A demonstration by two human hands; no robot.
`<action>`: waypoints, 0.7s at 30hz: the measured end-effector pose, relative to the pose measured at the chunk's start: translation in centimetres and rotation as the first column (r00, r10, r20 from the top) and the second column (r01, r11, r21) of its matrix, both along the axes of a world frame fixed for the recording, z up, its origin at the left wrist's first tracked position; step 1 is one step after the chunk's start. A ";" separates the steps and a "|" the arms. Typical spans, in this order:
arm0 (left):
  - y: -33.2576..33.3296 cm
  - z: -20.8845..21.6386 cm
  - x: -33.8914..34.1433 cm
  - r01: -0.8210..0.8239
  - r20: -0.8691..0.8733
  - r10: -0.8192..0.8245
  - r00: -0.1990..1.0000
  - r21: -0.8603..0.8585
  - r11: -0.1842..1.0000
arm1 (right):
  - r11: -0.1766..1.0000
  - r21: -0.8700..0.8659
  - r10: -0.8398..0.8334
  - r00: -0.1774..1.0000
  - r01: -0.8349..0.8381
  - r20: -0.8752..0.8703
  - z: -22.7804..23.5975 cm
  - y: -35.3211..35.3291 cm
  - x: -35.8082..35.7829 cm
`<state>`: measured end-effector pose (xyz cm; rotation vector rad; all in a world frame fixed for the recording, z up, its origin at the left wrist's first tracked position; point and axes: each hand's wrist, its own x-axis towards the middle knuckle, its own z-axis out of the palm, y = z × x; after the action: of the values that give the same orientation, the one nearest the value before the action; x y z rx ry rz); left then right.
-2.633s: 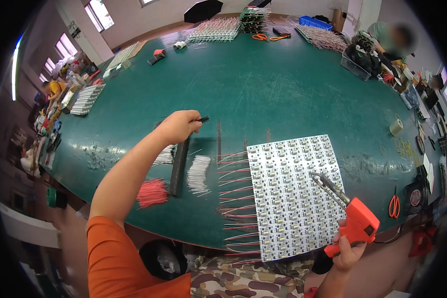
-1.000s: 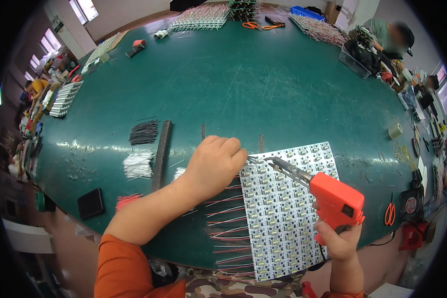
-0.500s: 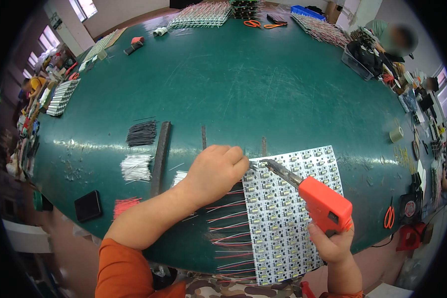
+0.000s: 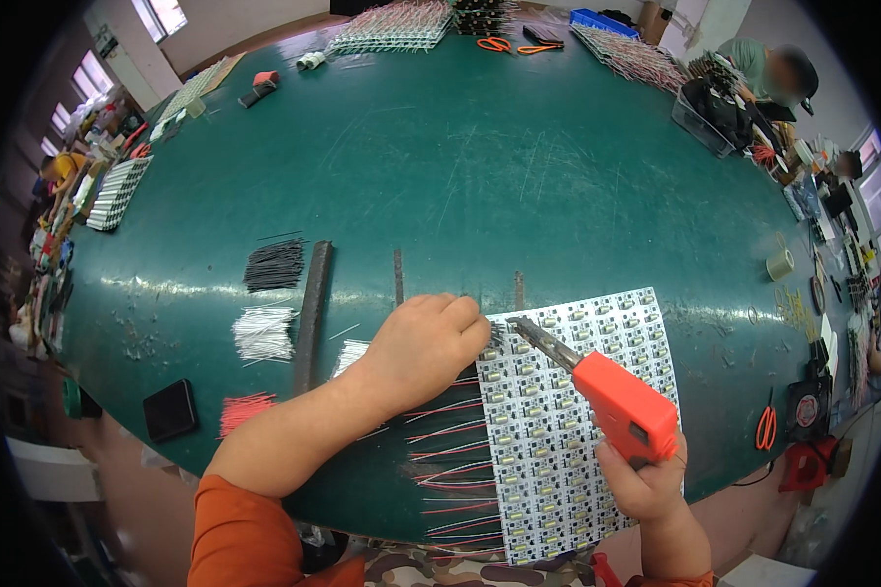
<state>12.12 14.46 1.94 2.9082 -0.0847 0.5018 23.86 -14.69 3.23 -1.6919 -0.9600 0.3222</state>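
Note:
My right hand [image 4: 646,481] grips a red soldering gun [image 4: 628,406]. Its metal tip reaches the upper left corner of a white circuit board sheet [image 4: 578,421] covered in rows of small components. Close to that tip, my left hand [image 4: 436,338] is closed in a pinch at the board's corner. Something thin and dark shows by its fingertips, too small to make out. Red and white wires [image 4: 450,455] stick out from the board's left edge below my left hand.
Left of my arm lie bundles of black wires [image 4: 275,265], white wires [image 4: 263,334] and red wires [image 4: 246,413], beside a dark bar [image 4: 314,318]. A black box-shaped item [image 4: 170,409] sits at the left edge. Orange-handled scissors [image 4: 766,428] are on the right. A co-worker [image 4: 768,73] sits far right.
The soldering gun and my right hand have shifted slightly left and down, its tip drawing nearer my left fingertips. My left hand has dropped slightly and keeps its pinch.

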 end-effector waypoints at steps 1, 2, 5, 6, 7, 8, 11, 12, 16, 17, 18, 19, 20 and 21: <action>0.0 0.0 0.0 -0.001 0.003 0.001 1.000 0.000 1.000 | 1.000 -0.021 0.012 1.000 -0.011 0.014 0.1 0.0 0.1; 0.0 0.0 0.0 0.000 0.003 0.000 1.000 0.000 1.000 | 1.000 -0.021 0.011 1.000 -0.011 0.014 0.0 0.0 0.1; -0.1 0.0 0.0 -0.007 -0.028 0.007 1.000 0.001 1.000 | 0.999 -0.041 0.026 0.998 -0.024 0.061 -0.1 0.2 0.3; -0.1 0.1 0.0 -0.006 -0.022 0.006 1.000 0.001 1.000 | 0.999 -0.032 0.026 0.997 -0.024 0.073 0.1 0.4 0.2; -0.2 0.1 0.1 -0.005 -0.017 0.005 1.000 0.001 1.000 | 0.999 -0.024 0.026 0.996 -0.024 0.084 0.2 0.4 0.1; -0.2 0.2 0.1 -0.003 -0.015 0.003 1.000 0.000 1.000 | 0.999 -0.025 0.023 0.996 -0.021 0.085 0.2 0.4 0.1; -0.2 0.2 0.0 -0.007 -0.018 0.007 1.000 0.001 1.000 | 0.999 -0.036 0.041 0.994 -0.037 0.101 -0.1 0.4 0.1; -0.2 0.3 0.0 -0.009 -0.016 0.009 1.000 0.000 1.000 | 0.999 -0.042 0.035 0.997 -0.033 0.063 -0.1 0.3 -0.1; -0.2 0.3 0.1 -0.009 -0.020 0.009 1.000 0.003 1.000 | 0.997 -0.062 0.055 0.997 -0.052 0.055 0.1 0.3 -0.2; -0.2 0.3 0.1 -0.008 -0.020 0.008 1.000 0.003 1.000 | 0.997 -0.063 0.054 0.997 -0.051 0.055 0.1 0.3 -0.2; -0.2 0.2 0.1 -0.008 -0.012 0.008 1.000 0.003 1.000 | 0.996 -0.072 0.063 0.996 -0.058 0.061 0.3 0.3 -0.3; -0.2 0.1 0.1 -0.008 -0.004 0.008 1.000 0.004 1.000 | 0.995 -0.082 0.071 0.995 -0.065 0.068 0.3 0.3 -0.3; -0.2 0.1 0.1 -0.008 -0.004 0.008 1.000 0.004 1.000 | 0.994 -0.082 0.071 0.995 -0.065 0.068 0.2 0.3 -0.3; -0.2 0.1 0.1 -0.007 0.005 0.007 1.000 0.011 1.000 | 0.995 -0.073 0.073 0.993 -0.066 0.088 0.0 0.3 -0.3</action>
<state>12.25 14.27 2.04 2.9187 -0.0780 0.5114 23.53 -14.37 3.27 -1.7520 -1.0873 0.3310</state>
